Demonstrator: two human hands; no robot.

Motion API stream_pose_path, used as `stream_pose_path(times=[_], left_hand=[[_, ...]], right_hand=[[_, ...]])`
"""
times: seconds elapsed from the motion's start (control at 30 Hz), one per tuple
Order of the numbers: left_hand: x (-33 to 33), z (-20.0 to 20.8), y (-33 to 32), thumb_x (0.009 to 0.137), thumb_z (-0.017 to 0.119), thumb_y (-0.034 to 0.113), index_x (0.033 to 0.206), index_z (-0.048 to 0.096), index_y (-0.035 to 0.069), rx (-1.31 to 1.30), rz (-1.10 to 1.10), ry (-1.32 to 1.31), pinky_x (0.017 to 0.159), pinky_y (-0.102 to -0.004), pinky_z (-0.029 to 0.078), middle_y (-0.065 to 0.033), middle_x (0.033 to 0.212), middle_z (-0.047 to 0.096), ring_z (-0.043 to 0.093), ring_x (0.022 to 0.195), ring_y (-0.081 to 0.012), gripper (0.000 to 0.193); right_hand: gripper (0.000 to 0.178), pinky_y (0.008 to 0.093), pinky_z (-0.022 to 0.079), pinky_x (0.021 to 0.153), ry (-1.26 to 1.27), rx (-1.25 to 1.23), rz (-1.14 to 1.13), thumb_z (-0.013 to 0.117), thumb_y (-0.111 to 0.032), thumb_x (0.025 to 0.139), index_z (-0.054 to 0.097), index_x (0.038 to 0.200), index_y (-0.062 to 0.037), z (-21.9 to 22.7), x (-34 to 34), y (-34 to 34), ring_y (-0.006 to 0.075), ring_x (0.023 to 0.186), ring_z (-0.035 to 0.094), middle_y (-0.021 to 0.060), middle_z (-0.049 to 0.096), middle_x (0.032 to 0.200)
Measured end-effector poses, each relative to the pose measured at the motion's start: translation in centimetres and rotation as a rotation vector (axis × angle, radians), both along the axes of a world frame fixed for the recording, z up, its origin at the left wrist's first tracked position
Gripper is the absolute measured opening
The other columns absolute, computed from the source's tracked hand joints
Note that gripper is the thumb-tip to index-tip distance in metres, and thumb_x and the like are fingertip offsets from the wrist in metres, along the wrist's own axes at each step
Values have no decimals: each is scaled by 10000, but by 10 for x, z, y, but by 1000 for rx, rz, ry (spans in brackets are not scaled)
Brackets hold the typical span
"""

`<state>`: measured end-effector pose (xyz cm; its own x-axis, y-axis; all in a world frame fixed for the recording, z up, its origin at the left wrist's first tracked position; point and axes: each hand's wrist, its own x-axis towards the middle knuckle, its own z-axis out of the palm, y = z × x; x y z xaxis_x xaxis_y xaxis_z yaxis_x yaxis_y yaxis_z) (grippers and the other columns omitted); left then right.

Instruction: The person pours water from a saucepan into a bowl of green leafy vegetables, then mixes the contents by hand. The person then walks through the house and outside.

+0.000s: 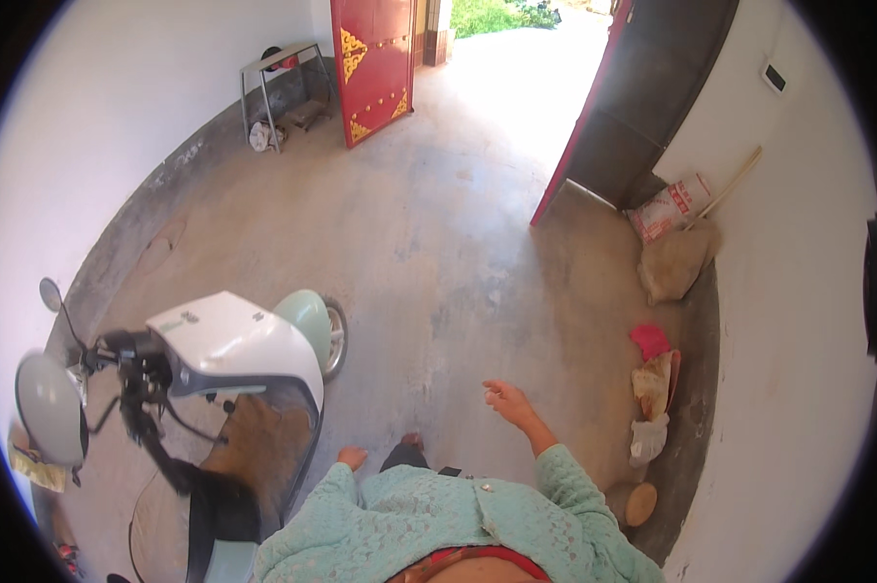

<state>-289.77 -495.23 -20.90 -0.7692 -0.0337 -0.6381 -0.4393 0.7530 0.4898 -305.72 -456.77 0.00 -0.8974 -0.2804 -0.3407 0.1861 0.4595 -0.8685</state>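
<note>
My right hand (508, 401) is held out in front of me above the concrete floor. Its fingers are loosely bent and apart, with nothing between them. Low beside my body is my left hand (352, 457), small and foreshortened, so how its fingers lie cannot be made out. Nearest to that hand stands a white and pale green electric scooter (239, 335), just to the left and apart from it. A brown mat or cloth (263, 437) covers the scooter's footboard. One shoe tip (413, 441) shows below my light green knitted sleeves and top.
Ahead, a red double door stands open, its left leaf (372, 68) and dark right leaf (642, 92) swung inward. A small metal-legged table (281, 60) is by the left wall. Sacks (676, 257), a pink cloth (650, 340) and a round wooden piece (640, 504) line the right wall.
</note>
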Motion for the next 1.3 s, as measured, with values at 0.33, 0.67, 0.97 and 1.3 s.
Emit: stream_pose_path(times=[0.33, 0.67, 0.97, 1.3], left_hand=[[-248, 36, 23, 726, 498, 283, 905, 625, 39, 75, 106, 206, 820, -394, 416, -153, 934, 605, 550, 912, -316, 328], [-326, 54, 9, 704, 527, 297, 914, 627, 46, -83, 360, 12, 837, -392, 405, -170, 940, 598, 537, 936, -317, 343], [-393, 59, 49, 714, 532, 270, 918, 624, 36, -10, 567, -153, 601, -353, 478, -128, 793, 627, 602, 655, -246, 324], [-572, -25, 39, 703, 530, 308, 878, 641, 42, 78, 519, -130, 729, -376, 459, -157, 856, 622, 596, 794, -282, 337]], right_hand=[[349, 302, 492, 569, -489, -156, -517, 533, -200, 788, 520, 1067, 9, -69, -42, 106, 182, 679, 586, 91, 576, 810], [220, 305, 449, 489, -410, 15, -521, 532, -214, 778, 594, 867, -23, -139, -171, 202, 175, 597, 568, 72, 568, 685], [277, 268, 475, 521, -528, -128, -529, 505, -200, 797, 550, 991, -8, -93, -370, 193, 166, 645, 582, 68, 566, 785], [383, 289, 490, 650, -424, -79, -138, 523, -221, 825, 484, 1124, 15, -36, -565, 139, 170, 801, 571, 99, 567, 949]])
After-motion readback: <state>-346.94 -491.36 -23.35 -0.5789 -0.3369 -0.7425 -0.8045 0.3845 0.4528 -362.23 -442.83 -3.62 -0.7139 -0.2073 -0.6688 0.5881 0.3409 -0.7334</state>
